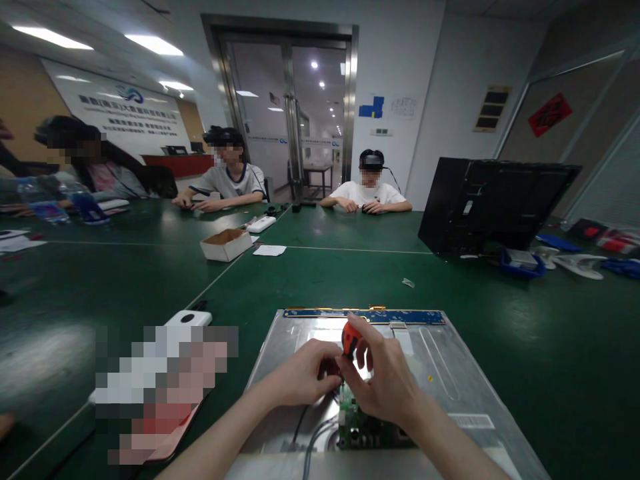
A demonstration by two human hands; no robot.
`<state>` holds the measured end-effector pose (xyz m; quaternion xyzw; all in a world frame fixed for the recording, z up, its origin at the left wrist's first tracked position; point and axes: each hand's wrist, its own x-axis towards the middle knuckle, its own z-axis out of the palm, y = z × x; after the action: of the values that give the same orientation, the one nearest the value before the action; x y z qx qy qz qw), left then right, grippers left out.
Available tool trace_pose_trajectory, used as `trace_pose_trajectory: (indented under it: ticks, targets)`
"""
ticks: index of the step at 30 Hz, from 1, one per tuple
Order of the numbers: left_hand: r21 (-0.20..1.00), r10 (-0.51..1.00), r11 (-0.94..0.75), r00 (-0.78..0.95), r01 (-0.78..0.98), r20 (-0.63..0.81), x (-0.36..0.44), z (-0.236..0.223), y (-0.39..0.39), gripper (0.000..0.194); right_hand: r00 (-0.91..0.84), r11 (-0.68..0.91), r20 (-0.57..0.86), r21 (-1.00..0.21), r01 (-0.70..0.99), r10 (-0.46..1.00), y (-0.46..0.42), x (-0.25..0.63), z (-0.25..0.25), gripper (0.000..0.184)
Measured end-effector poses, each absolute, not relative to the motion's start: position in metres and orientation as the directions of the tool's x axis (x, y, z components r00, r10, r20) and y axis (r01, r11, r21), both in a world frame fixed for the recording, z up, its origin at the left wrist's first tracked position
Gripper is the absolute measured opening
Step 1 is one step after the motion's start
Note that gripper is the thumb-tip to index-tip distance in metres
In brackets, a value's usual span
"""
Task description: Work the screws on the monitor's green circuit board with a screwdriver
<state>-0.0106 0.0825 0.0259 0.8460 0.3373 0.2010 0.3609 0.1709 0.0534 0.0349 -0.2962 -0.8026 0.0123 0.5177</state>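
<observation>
Green tabletop (500,320) fills the room's middle, and at its near edge lies a metal panel (450,373), flat, with a blue strip board (365,316) along its far edge. Over the panel's near half, the right hand's (387,380) fingers (363,337) are curled shut around a screwdriver (350,338) with an orange handle; its long axis runs nearly upright, tip down toward a green circuit board (367,427) directly below the hands. The left hand (300,373) touches the right, its fingers (325,373) pinched close at the tool's lower shaft, though what exactly they grip cannot be told. Both hands are equally near the board. Grey cables (310,440) lead off its left side toward the near edge. Farther out, a small cardboard box (226,244) sits mid-table, a black monitor (493,203) toward the right edge, and other people sit along the far and left edges.
</observation>
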Motion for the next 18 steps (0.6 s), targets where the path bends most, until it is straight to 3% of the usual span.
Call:
trace_pose_trajectory:
  ticks: [6, 18]
  targets:
    - [0.748, 0.697, -0.509, 0.713, 0.426, 0.068, -0.0114, 0.02, 0.0869, 0.012, -0.293, 0.811, 0.817, -0.316, 0.493, 0.496, 0.0503, 0.1713, 0.037, 0.056]
    - [0.734, 0.713, -0.517, 0.696, 0.441, 0.084, -0.0111, 0.0263, 0.0846, 0.013, -0.299, 0.831, 0.832, -0.298, 0.469, 0.467, 0.0547, 0.1692, 0.0353, 0.05]
